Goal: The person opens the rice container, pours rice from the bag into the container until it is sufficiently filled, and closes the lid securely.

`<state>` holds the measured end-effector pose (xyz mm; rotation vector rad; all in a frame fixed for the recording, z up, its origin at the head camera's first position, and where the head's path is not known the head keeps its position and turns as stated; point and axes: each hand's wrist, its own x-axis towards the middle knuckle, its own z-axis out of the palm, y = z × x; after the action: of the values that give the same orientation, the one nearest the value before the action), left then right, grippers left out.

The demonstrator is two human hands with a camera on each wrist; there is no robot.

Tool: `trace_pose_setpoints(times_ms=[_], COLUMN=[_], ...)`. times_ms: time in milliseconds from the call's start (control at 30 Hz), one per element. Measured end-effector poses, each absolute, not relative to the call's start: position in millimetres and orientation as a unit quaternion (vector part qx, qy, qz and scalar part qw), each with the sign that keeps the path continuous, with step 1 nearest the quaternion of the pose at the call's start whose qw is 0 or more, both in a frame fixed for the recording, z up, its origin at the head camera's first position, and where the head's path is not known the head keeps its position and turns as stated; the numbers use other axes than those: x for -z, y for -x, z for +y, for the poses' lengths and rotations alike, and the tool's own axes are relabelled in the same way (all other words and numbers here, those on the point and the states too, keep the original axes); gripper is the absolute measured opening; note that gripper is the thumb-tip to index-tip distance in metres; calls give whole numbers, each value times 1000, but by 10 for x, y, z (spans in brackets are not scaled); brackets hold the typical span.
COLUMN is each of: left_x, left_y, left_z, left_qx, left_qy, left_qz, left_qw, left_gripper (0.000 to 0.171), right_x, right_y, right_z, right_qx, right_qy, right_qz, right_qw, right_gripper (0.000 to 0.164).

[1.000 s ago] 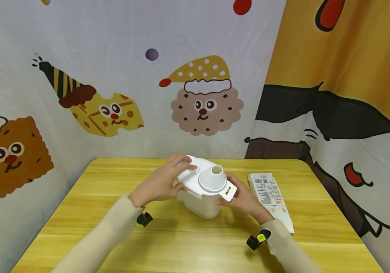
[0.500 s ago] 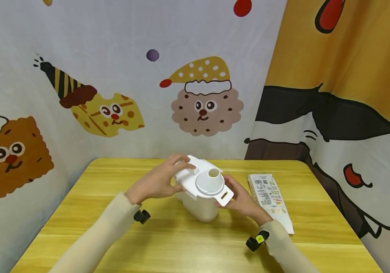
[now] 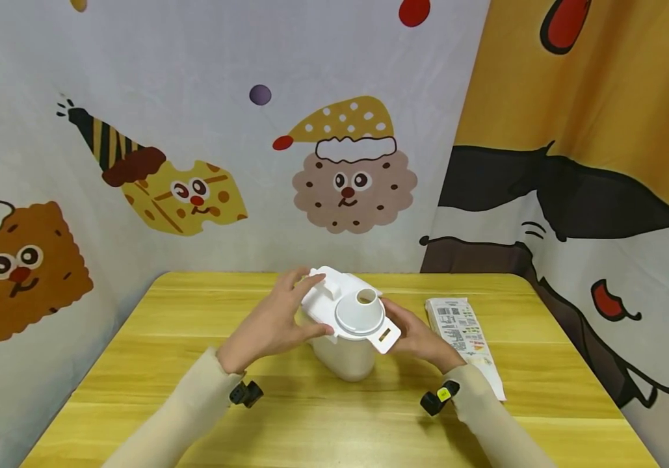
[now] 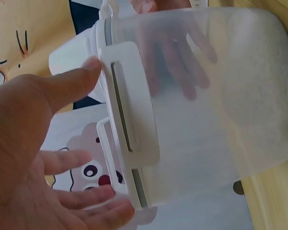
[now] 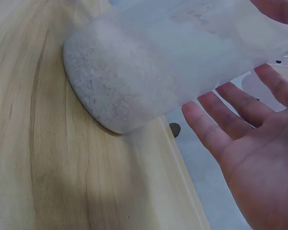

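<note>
A translucent storage container [image 3: 342,359] stands on the table, its bottom holding whitish grains [image 5: 115,72]. On top sits a white lid [image 3: 322,303] with a round cap and short spout [image 3: 361,313]. My left hand [image 3: 272,322] spans the lid's left end, fingers spread: the thumb touches its near edge and other fingertips touch around its far end. In the left wrist view a slotted side clip [image 4: 132,103] lies flat against the container. From the right, my right hand [image 3: 413,335] holds the container's side; its fingers show through the wall in the left wrist view.
A flat white printed packet [image 3: 463,338] lies right of the container, close to my right forearm. The wooden table [image 3: 194,364] has a far edge just behind the container. Patterned curtains [image 3: 194,97] hang behind and beside it.
My left hand's thumb has slid right along the lid's near edge, and its fingers have drawn back toward the lid's left end. The container shifted slightly left, then stayed put.
</note>
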<state>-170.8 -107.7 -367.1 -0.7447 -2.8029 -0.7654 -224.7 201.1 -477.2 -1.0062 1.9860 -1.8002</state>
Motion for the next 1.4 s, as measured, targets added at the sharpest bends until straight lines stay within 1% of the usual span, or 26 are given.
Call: trace_pose_setpoints(times_ms=[100,300,533,700,800,933,1100,1200,1300,1400], left_x=[3670,3686,3692,3696,3702,3714,3732,3733,3722,3711], left_y=[1692,1701,1740,1804,1860,1944,2045,2077,2072,2035], left_z=[-1059,-1053,-1041,-1055,-1080,-1125,-1183,-1205,-1208,-1194], left_qx=[259,252,243,259,275,294,314,320,322,321], left_qy=[236,234,245,254,268,297,324,329,331,325], left_qz=[-934,-936,-936,-930,-923,-908,-892,-888,-887,-889], left_qw=[66,68,76,54,39,24,11,1,-8,-12], left_gripper=[92,86,85,84,84,83,80,81,81,81], right_x=[4772,4787,4788,4796,4794,4782,4784,4791,4797,4802], right_y=[2247,2245,2209,2155,2110,2033,1968,1968,2002,2056], right_z=[1999,1993,2000,1995,1977,1937,1896,1892,1910,1940], right_qx=[624,623,628,633,627,611,594,589,592,605], right_qy=[350,349,350,349,338,309,266,264,286,317], right_qz=[685,687,685,683,696,726,758,762,751,726], right_qw=[138,132,117,103,90,67,48,46,53,74], right_gripper=[93,93,93,89,82,75,74,77,81,87])
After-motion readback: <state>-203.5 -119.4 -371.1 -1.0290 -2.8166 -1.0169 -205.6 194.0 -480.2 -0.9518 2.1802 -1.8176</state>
